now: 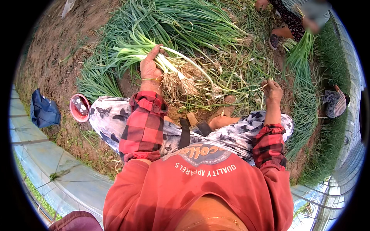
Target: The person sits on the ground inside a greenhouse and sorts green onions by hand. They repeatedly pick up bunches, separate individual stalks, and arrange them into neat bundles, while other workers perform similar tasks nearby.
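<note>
My left hand (151,65) is closed around a bunch of green onions (168,63), thumb across the pale stalks. The leaves point left, and the tangled brown roots (183,83) hang to the right. One longer stalk (192,62) bends away from the bunch down toward the ground litter. Out to the right, above my knee, my right hand (273,91) pinches a thin, pale strip of onion leaf (258,89) between thumb and fingertips. Whether that strip joins the stalks below it I cannot tell.
A large heap of green onions (185,26) lies ahead, with stripped leaves (245,68) beside it. A pink bowl (75,112) and a blue bag (44,109) stand left. Another person (292,23) works at upper right; one more (335,101) is farther right. Plastic sheeting (78,164) borders the soil.
</note>
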### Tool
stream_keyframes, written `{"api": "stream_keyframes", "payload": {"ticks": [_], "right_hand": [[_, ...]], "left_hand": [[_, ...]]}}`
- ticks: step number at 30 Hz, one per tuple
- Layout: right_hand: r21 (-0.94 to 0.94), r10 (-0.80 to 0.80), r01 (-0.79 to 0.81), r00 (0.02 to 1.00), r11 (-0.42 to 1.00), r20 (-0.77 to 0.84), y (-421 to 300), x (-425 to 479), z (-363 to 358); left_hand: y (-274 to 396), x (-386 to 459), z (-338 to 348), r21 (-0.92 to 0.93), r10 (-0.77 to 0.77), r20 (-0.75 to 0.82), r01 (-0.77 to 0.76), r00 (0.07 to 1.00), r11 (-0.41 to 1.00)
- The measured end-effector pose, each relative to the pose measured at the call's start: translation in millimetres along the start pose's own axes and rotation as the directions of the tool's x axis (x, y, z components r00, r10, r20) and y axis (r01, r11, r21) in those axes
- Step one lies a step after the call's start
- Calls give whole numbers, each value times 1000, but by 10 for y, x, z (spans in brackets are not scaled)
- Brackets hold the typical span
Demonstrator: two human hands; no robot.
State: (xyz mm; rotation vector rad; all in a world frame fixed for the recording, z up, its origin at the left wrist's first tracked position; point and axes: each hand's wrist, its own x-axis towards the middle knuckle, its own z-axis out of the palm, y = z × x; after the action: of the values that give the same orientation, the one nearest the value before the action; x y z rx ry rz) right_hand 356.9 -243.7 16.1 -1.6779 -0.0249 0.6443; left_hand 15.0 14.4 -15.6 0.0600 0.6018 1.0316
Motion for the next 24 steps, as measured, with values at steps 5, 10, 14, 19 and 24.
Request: {"api": "stream_keyframes", "payload": {"ticks": [5, 10, 14, 19, 24], "right_hand": [[-519, -291, 556, 812, 649, 506, 54, -416, 805], [-180, -93, 424, 547, 888, 832, 76, -1152, 1849], [-286, -16, 363, 644, 887, 765, 145, -1203, 2004], [-302, -44, 436, 625, 848, 779, 365, -1091, 1999], [-166, 190, -95, 589, 981, 786, 358, -1107, 1962]], "left_hand": [[-125, -117, 69, 170, 0, 40, -7, 999, 985], [-135, -294, 225, 373, -54, 183, -19, 982, 928], [-135, -319, 231, 475, -63, 258, -70, 964, 877], [-216, -236, 79, 524, -90, 149, -2, 985, 852], [-222, -238, 45, 591, -109, 168, -12, 980, 807]]}}
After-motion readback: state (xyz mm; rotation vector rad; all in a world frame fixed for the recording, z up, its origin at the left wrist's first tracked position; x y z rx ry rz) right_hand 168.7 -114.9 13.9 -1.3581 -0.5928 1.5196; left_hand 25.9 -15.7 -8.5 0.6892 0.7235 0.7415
